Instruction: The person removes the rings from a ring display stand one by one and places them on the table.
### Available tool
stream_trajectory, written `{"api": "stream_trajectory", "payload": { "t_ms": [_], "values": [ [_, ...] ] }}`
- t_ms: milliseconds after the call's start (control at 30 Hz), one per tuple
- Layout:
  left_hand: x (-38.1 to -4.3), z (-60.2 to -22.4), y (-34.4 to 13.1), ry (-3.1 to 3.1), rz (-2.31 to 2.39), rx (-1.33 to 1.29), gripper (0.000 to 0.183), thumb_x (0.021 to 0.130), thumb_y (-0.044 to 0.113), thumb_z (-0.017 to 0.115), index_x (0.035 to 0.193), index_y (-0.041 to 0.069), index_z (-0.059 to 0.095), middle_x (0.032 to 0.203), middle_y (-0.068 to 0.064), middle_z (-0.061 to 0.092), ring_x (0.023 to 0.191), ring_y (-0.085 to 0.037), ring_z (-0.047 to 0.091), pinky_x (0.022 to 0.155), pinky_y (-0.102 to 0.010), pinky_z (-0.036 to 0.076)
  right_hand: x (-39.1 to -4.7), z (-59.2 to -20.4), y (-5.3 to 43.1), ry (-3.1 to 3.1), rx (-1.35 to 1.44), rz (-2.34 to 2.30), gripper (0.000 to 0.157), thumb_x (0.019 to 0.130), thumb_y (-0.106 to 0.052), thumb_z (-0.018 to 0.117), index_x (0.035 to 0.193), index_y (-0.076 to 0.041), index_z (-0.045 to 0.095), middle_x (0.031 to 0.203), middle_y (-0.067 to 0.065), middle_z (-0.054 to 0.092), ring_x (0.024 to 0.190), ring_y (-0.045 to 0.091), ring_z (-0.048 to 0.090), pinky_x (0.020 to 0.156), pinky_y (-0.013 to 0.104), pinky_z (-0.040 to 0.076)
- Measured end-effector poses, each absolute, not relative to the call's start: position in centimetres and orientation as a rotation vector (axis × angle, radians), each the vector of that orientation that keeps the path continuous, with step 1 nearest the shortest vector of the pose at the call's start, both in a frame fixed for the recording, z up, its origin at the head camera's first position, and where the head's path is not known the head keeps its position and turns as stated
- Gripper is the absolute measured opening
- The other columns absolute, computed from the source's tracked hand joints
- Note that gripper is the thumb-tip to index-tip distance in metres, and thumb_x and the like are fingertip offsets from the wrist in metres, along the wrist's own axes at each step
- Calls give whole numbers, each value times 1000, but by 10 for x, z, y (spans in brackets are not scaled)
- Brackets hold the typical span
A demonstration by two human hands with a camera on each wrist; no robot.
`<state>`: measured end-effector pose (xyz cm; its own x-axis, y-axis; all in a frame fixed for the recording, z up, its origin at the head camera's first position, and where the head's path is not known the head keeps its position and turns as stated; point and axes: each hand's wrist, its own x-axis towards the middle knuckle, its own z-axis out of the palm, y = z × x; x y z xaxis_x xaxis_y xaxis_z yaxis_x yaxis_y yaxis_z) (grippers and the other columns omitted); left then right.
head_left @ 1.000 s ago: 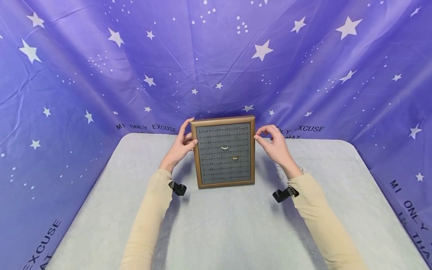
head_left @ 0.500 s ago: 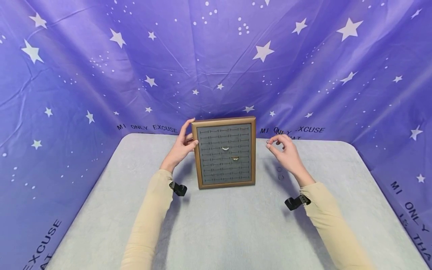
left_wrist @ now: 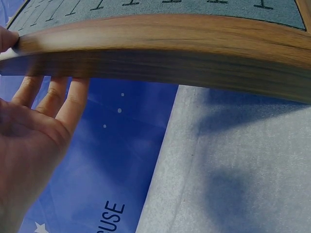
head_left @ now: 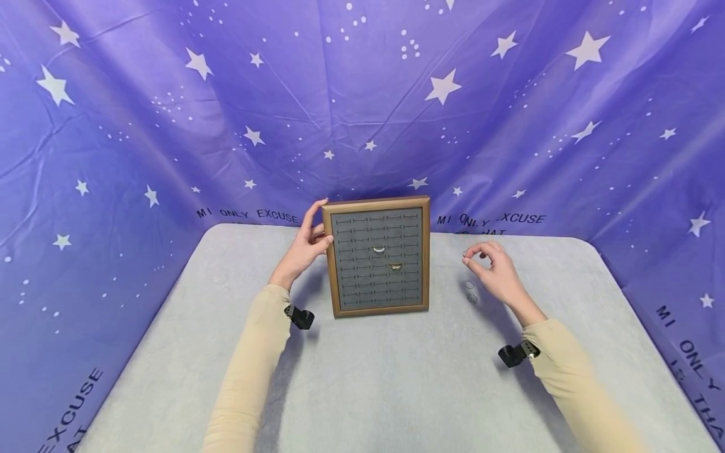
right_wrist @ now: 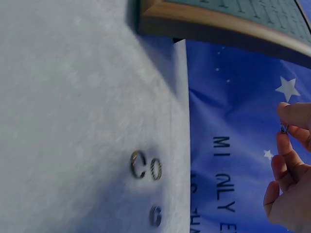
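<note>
A wood-framed ring display (head_left: 381, 313) with a grey slotted pad stands tilted upright on the table. My left hand (head_left: 302, 251) grips its left edge, thumb at the front; in the left wrist view several fingers (left_wrist: 73, 104) reach behind the frame. One silver ring (head_left: 379, 250) and one gold-toned ring (head_left: 395, 267) sit in the slots. Right of the display, my right hand (head_left: 494, 270) is raised above the table. It pinches a small ring (right_wrist: 284, 127) between thumb and fingertip, partly covered by them.
On the table below my right hand lie an open-banded ring (right_wrist: 138, 165), a thin ring (right_wrist: 156, 169) and another ring (right_wrist: 155, 216). The grey table (head_left: 362, 390) is bordered by a purple star-printed cloth (head_left: 362, 94).
My right hand has moved from the display's right edge to the right and nearer the body. My left hand stays on the frame. Both rings in the display keep their places.
</note>
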<state>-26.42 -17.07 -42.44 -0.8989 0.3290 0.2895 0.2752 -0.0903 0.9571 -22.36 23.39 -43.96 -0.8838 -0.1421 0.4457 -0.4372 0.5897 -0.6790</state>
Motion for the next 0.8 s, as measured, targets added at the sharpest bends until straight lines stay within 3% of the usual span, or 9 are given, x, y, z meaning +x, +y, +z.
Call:
{"api": "stream_trajectory", "payload": {
  "t_ms": [300, 800],
  "values": [
    [-265, -426, -170, 2080, 2195, 697, 76, 93, -10, 50, 152, 28, 20, 124, -30, 55, 92, -24, 64, 71, -33, 57, -213, -455, 256, -2543, 435, 1180, 6, 85, 2, 66, 89, 1, 62, 96, 18, 56, 88, 30, 44, 76, 45, 35],
    [-265, -424, -170, 2058, 2200, 678, 77, 94, -11, 50, 153, 24, 15, 123, -30, 55, 91, -23, 64, 72, -37, 57, -199, -473, 273, -2620, 373, 1125, 5, 84, 2, 67, 87, 0, 63, 101, 24, 58, 90, 34, 47, 77, 44, 36]
  ]
}}
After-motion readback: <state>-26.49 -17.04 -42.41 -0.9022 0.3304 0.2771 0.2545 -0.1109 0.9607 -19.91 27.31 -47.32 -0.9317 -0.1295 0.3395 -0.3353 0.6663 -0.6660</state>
